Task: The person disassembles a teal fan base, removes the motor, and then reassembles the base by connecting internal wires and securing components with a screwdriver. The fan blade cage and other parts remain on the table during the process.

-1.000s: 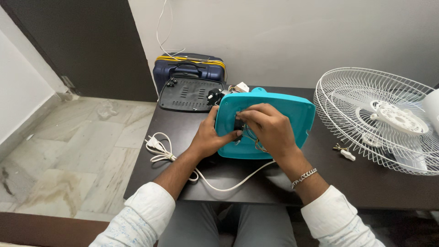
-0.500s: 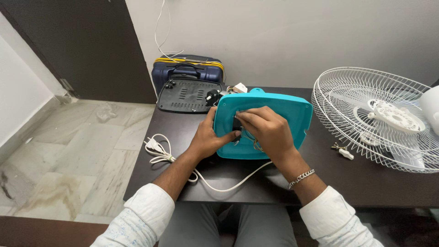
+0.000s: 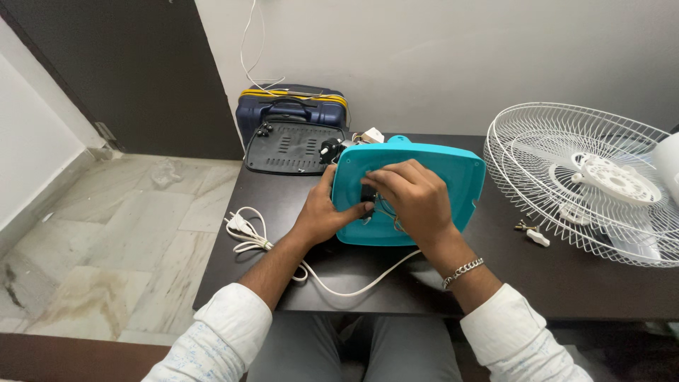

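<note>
A turquoise plastic fan base [image 3: 453,177] lies upside down on the dark table [image 3: 552,276]. My left hand [image 3: 322,212] grips its left edge, thumb pressing a small black part at an opening in the underside. My right hand [image 3: 414,194] rests on top of the base, fingers curled over that same black part and some thin wires. What the fingers pinch is hidden. A white power cord [image 3: 346,286] runs out from under the base to a coiled plug [image 3: 240,228] on the table's left side.
A white wire fan grille [image 3: 587,177] with its hub lies on the right. A dark cover plate [image 3: 293,148] and black knob sit at the back, beside a blue suitcase [image 3: 290,106]. Small screws and a white piece [image 3: 534,235] lie near the grille. Tiled floor is left.
Both hands stay on the turquoise base; the fingers of my right hand have shifted slightly over the opening. Nothing else moved.
</note>
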